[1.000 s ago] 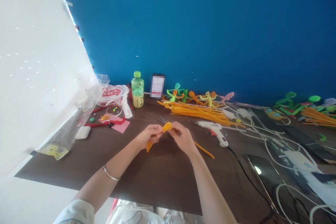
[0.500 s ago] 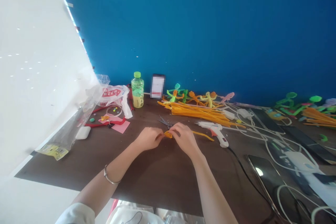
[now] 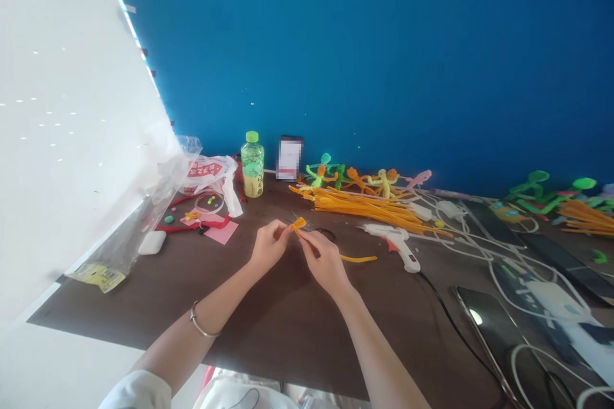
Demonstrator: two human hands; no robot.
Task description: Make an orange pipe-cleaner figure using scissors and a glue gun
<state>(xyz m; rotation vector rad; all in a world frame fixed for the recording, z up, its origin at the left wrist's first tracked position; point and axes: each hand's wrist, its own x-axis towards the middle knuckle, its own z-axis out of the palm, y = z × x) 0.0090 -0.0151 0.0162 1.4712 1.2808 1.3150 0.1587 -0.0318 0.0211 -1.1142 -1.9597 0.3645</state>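
Between the fingertips of both hands is an orange pipe cleaner (image 3: pixel 299 223), its folded, looped end standing up above the fingers. My left hand (image 3: pixel 269 246) pinches it from the left, and my right hand (image 3: pixel 324 258) pinches it from the right. The loose tail of the pipe cleaner reaches out past the right hand, over the dark table (image 3: pixel 268 326). Just behind the hands lie scissors (image 3: pixel 327 233), mostly covered by the fingers. A white hot glue gun (image 3: pixel 393 239) rests to the right of my right hand.
Behind the hands lies a bundle of orange pipe cleaners (image 3: pixel 364 208), with small pipe-cleaner figures (image 3: pixel 355 179) along the wall. A drink bottle (image 3: pixel 252 166) and a propped phone (image 3: pixel 289 158) stand at the back. Cables, another phone (image 3: pixel 489 326) and a white case (image 3: pixel 152 243) lie around.
Both hands have shifted slightly left, and the folded end of the pipe cleaner now points upward. Its tail has drawn left, away from the glue gun; the scissors are more hidden.
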